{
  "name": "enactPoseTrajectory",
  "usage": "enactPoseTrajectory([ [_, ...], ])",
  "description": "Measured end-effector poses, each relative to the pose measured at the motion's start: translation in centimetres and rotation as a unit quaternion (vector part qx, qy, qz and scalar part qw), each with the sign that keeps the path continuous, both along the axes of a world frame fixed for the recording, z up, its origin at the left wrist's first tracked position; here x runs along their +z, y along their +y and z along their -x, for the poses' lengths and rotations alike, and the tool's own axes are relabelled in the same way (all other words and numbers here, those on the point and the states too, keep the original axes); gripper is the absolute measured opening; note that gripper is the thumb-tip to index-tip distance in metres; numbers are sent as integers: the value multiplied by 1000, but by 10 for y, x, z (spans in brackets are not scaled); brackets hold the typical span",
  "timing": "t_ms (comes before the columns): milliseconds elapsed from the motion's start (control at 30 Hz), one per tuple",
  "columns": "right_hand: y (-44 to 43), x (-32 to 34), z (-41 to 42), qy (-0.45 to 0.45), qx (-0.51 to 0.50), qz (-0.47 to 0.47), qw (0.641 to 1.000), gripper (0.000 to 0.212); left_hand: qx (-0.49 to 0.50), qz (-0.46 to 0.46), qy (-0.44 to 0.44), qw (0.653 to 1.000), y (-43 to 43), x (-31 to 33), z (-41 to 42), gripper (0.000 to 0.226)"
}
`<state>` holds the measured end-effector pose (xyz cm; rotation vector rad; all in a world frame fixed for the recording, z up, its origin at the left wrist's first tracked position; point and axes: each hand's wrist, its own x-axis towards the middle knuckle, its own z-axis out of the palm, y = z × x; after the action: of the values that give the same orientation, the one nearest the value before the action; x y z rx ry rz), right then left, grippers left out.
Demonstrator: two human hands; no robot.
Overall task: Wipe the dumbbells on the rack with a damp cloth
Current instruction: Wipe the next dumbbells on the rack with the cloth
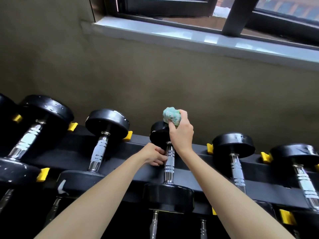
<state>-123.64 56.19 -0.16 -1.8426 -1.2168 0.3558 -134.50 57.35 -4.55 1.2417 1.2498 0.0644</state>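
A black rack (pixel 195 168) carries a row of black dumbbells with chrome handles. The middle dumbbell (pixel 169 195) lies straight ahead of me. My left hand (pixel 155 155) grips the top of its chrome handle, just below the far head. My right hand (pixel 181 133) holds a crumpled pale green cloth (pixel 171 116) against the top of that far head (pixel 158 135), which it partly covers.
More dumbbells lie on either side: one to the left (pixel 101 145), a larger one at far left (pixel 32 131), two to the right (pixel 236 157) (pixel 300 168). Yellow stops (pixel 266 157) mark each cradle. A lower tier shows beneath. A beige wall and a window sill (pixel 198 38) rise behind.
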Motion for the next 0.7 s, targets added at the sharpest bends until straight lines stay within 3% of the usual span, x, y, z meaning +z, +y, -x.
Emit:
enactPoseTrajectory([
  [200, 5, -2, 14, -63, 117, 16, 991, 38, -4, 48, -14, 999, -1, 2, 14, 23],
  [300, 8, -5, 21, -144, 208, 38, 967, 37, 18, 61, 12, 998, -1, 1, 20, 12],
  [467, 23, -13, 38, -306, 290, 124, 898, 33, 64, 55, 64, 994, 4, -1, 38, 15],
  [600, 32, -22, 50, -457, 354, 169, 798, 36, 121, 59, 94, 987, 11, -6, 51, 26],
  [700, 32, -28, 51, -535, 370, 172, 740, 39, 153, 81, 89, 981, 13, -3, 58, 19],
])
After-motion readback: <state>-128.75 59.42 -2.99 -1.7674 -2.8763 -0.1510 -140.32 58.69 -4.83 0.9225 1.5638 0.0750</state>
